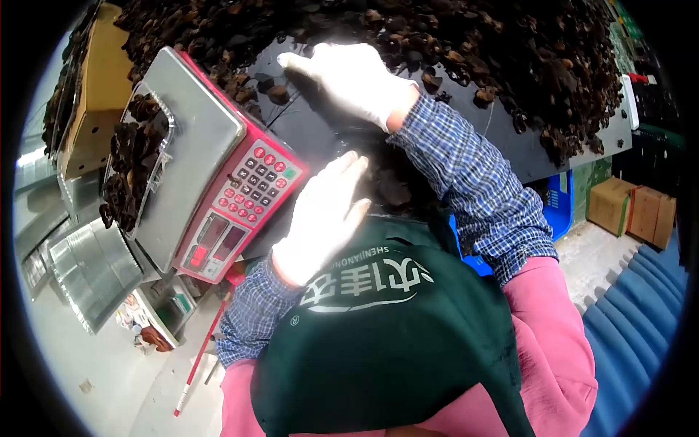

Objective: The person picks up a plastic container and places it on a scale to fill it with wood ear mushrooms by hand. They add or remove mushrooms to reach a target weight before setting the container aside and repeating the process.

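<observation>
My left hand [324, 218], in a white glove, is held flat with its fingers stretched out beside the red digital scale [240, 197]. Nothing shows in it. Over the dark tabletop [291, 113] is my right hand [349, 80], gloved in white as well. One of its fingers points left and the others look bent, though glare blurs them; I see nothing held. Dark dried mushroom pieces, like wood ear [495, 51], are heaped beyond it, with a few loose pieces near the fingers. A clear bag or tray of the same pieces [135, 160] rests at the scale pan's left edge.
A cardboard box [95, 95] stands at the far left. Below the scale are a silvery container [98, 269] and a red stick [204, 357]. Blue crates [559, 204] sit under the table at right, near brown boxes [630, 211] and blue corrugated material [633, 320].
</observation>
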A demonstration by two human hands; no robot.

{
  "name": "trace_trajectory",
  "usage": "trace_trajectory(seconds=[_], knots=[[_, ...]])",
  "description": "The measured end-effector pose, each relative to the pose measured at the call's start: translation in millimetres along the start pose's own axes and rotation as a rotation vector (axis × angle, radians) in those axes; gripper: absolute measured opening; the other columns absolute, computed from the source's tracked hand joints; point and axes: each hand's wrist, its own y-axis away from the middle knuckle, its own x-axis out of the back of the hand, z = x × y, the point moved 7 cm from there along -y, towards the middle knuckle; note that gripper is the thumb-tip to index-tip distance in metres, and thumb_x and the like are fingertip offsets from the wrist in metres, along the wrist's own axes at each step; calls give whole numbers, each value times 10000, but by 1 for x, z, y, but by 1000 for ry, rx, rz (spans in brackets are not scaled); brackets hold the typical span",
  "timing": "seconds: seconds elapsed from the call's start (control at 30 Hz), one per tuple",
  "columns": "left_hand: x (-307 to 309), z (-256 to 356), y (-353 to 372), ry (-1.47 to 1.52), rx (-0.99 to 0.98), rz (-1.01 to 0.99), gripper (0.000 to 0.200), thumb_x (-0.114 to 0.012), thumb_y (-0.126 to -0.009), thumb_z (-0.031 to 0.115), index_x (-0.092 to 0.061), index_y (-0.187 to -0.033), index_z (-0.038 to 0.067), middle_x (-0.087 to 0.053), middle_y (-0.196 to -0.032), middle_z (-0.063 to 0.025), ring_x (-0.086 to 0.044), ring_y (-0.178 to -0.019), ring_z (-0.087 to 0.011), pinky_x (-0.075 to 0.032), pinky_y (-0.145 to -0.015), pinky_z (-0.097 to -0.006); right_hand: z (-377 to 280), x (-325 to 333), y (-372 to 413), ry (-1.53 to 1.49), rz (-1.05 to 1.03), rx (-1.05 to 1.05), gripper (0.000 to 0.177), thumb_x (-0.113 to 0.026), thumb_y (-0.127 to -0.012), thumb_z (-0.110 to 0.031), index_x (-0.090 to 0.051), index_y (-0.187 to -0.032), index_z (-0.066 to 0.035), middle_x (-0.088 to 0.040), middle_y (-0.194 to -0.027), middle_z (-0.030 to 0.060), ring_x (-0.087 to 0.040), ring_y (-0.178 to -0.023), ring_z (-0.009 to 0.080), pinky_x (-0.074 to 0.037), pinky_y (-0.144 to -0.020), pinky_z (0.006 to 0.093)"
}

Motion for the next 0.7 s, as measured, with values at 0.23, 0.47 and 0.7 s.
trace_trajectory(seconds=[0.23, 0.47, 0.7], knots=[[9, -5, -2, 112, 27, 87, 451, -749, -882, 81, -636, -1310, 0, -635, -1350, -210, -626, -1253, -376, -496, -1070, -423, 37, 34, 20, -238, 26, -234, 315, -722, -903, -310, -720, -1116, -77, -747, -917, 106, -743, -829, 275, -582, -739, 394], [13, 4, 0, -225, -67, 92, 180, -724, -870, 61, -680, -1042, 30, -666, -1145, -132, -658, -1004, -289, -530, -862, -387, 9, 56, 91, -676, -678, -230, 454, -742, -917, -405, -705, -1200, -51, -727, -949, 115, -699, -850, 271, -549, -802, 394], [6, 7, 9, -347, -58, 32, 166, -706, -875, 80, -658, -1027, 32, -636, -1102, -123, -625, -939, -291, -504, -843, -380, -4, 43, 43, -218, 93, 3, 327, -761, -891, -267, -691, -1166, -105, -664, -1009, 120, -703, -895, 264, -575, -749, 390]])
